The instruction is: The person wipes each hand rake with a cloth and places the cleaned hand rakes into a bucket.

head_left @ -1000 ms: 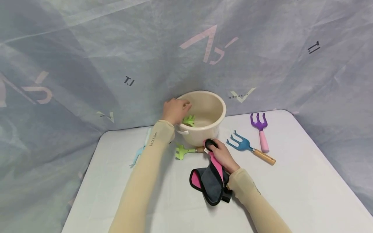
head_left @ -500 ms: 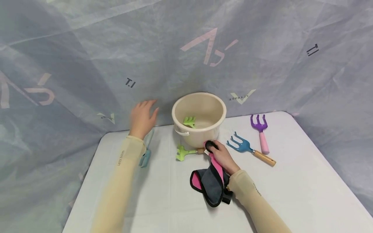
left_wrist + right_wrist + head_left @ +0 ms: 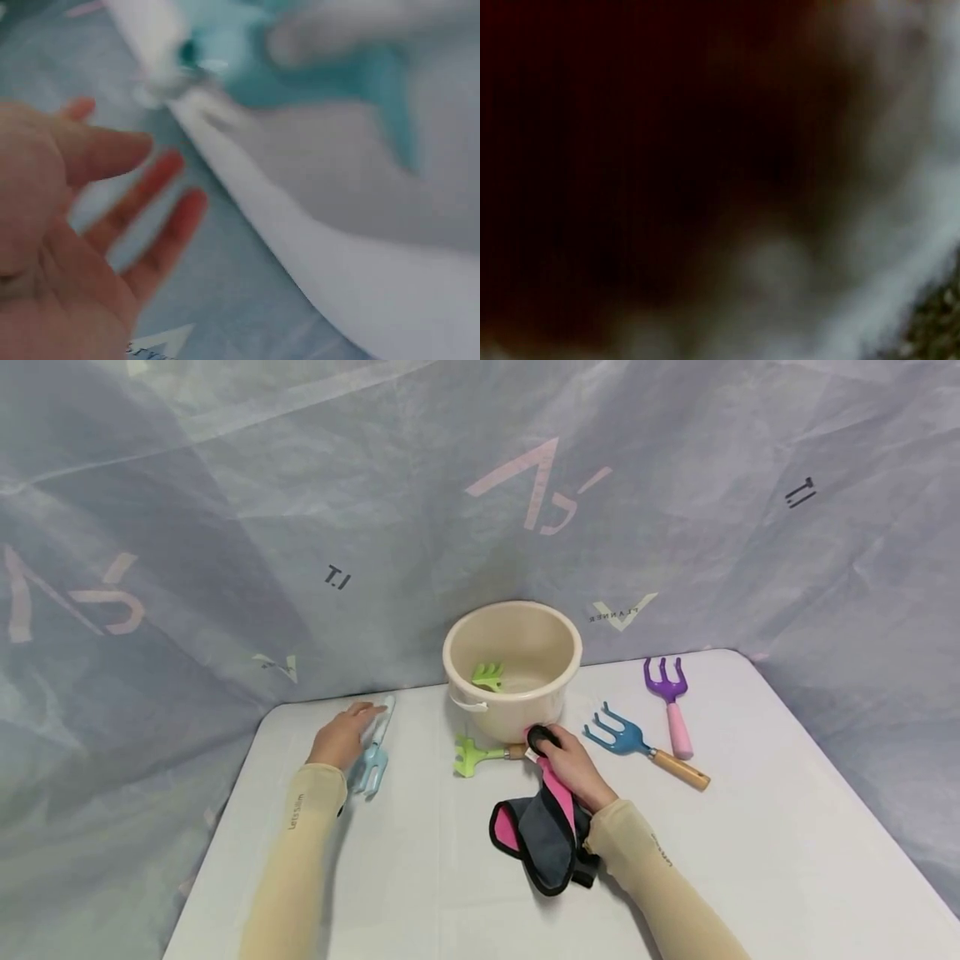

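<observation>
My left hand (image 3: 345, 735) reaches over the left of the table, beside a light blue hand fork (image 3: 375, 756) that lies with its tines toward me. In the left wrist view its fingers (image 3: 169, 225) are spread apart and hold nothing, with the blurred fork (image 3: 322, 75) beyond them. My right hand (image 3: 573, 764) grips the black-edged end of a grey and pink fabric piece (image 3: 546, 835), which hangs down over the table in front of the bucket. The right wrist view is dark and blurred.
A cream bucket (image 3: 558, 689) stands at the back with a green hand rake (image 3: 487, 677) inside. Before it lies another green hand rake (image 3: 480, 754). To the right are a blue hand fork (image 3: 626, 735) with a wooden handle and a purple hand fork (image 3: 667, 689) with a pink handle.
My left hand has left the bucket's rim, swung left and come down beside the light blue fork. The right hand and the fabric have stayed in place.
</observation>
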### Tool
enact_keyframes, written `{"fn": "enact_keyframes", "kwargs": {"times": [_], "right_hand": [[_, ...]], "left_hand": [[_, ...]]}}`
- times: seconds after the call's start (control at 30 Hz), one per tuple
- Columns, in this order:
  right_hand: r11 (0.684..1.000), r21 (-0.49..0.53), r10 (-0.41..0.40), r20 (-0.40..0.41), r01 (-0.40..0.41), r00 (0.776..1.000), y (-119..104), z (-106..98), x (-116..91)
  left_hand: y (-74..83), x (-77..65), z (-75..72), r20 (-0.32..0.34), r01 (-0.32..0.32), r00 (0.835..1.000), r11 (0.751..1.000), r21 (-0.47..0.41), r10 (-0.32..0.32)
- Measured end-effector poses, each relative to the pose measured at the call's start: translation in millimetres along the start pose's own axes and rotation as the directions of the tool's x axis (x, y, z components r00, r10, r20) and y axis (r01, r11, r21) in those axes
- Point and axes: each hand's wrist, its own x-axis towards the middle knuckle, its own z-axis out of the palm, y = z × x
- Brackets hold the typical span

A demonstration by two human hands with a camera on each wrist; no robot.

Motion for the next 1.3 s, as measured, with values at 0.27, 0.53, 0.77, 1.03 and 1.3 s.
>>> {"fn": "enact_keyframes", "kwargs": {"times": [0.27,0.53,0.77,1.03,1.3], "right_hand": [[0.999,-0.028,-0.016,-0.018,0.016,1.000,-1,0,-1],[0.999,-0.049,-0.020,-0.021,0.019,1.000,0,1,0],[0.999,-0.038,-0.017,-0.023,0.017,1.000,-1,1,0],[0.998,0.013,-0.062,-0.004,0.062,0.998,-1,1,0],[0.975,0.174,-0.148,0.040,0.138,0.988,-11,1,-6]], "left_hand": [[-13.0,6.3,18.9,-0.025,-0.122,0.992,0.986,0.116,0.125],[-23.6,2.3,13.7,-0.116,-0.190,0.969,0.960,0.205,0.216],[-29.0,-7.4,17.7,-0.102,-0.135,0.982,0.967,0.215,0.159],[-18.4,-37.6,25.4,-0.182,-0.004,0.983,0.994,0.110,0.024],[7.4,-66.4,22.9,-0.437,0.049,0.894,0.990,-0.132,-0.102]]}}
